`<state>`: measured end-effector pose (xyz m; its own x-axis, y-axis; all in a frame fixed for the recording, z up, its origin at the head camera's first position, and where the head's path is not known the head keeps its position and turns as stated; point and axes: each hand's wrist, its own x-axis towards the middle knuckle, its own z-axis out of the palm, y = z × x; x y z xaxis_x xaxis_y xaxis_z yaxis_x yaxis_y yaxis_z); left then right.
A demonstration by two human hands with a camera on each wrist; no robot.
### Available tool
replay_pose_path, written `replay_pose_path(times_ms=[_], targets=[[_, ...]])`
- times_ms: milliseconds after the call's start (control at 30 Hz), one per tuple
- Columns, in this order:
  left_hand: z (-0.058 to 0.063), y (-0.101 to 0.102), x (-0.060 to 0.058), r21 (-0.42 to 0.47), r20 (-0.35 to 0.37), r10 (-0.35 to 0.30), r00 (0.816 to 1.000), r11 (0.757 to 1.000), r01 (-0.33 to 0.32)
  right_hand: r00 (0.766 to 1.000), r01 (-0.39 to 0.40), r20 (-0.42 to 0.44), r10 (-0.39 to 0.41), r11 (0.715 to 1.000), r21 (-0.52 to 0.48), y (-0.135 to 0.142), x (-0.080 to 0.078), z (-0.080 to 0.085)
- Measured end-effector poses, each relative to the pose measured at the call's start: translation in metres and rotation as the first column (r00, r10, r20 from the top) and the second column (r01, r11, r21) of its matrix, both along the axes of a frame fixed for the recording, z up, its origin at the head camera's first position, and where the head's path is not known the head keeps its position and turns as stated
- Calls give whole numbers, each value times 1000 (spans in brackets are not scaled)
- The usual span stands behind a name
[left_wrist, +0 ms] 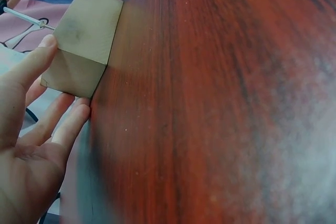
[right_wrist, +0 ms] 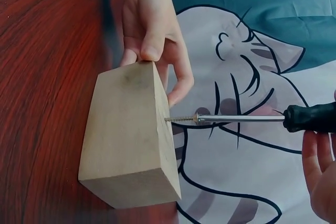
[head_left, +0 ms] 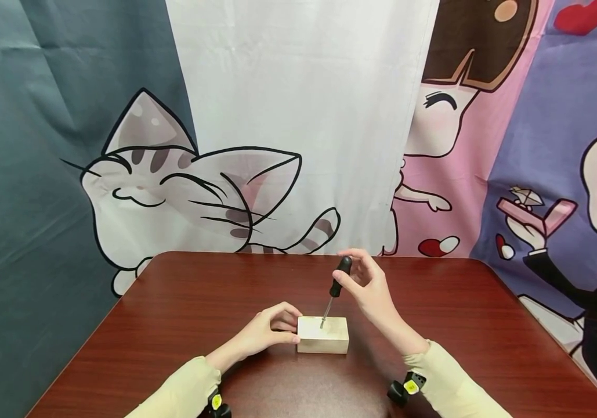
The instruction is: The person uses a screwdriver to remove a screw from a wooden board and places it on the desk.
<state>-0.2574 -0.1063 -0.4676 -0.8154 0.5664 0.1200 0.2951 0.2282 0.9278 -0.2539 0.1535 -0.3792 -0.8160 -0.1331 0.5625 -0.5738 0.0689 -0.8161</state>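
A pale wooden block [head_left: 322, 345] lies on the table, its long side facing me. My left hand [head_left: 264, 331] steadies its left end, thumb at the near corner and fingertips at the far one. From the top face of the block stands a screw [right_wrist: 181, 119], its tip in the wood and most of its thread exposed. The shaft of a screwdriver [right_wrist: 241, 118] meets the screw head, in line with it. My right hand [head_left: 370, 285] holds the black handle [head_left: 342, 277] between thumb and fingers, with the tool leaning slightly right in the head view.
The reddish-brown table [head_left: 214, 284] has its far edge just beyond my right hand. Behind it hangs a cloth backdrop [head_left: 298, 75] with a cartoon cat and figures. Small black wrist cameras [head_left: 406, 388] are strapped over my pale sleeves.
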Motion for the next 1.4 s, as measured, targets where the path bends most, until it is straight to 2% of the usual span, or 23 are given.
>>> replay_pose_path(times_ms=[200,433,500,600,800,833,1067,1400], targets=[[0,0,0,-4,-1,2,1000,1000,-2,998,-60,-19,60,998,-7,0,-1,1],[1,0,0,-3,6,2,1000,1000,-2,996,92,4,-92,996,8,-4,-2,2],[1,0,0,-4,8,2,1000,1000,-2,995,103,5,-103,995,13,-4,-2,1],[1,-1,0,-4,8,2,1000,1000,-2,997,72,0,-72,997,10,-3,-2,1],[1,-1,0,-2,3,0,1000,1000,0,999,-41,-22,40,998,-38,-2,-2,2],[1,-1,0,-3,3,-1,1000,1000,1,999,-43,-20,42,998,-49,-3,-2,2],[1,0,-1,-3,-6,-4,1000,1000,4,995,96,23,-96,995,-15,-4,-3,2],[1,0,0,-3,3,0,1000,1000,0,1000,13,8,-13,1000,5,1,-3,4]])
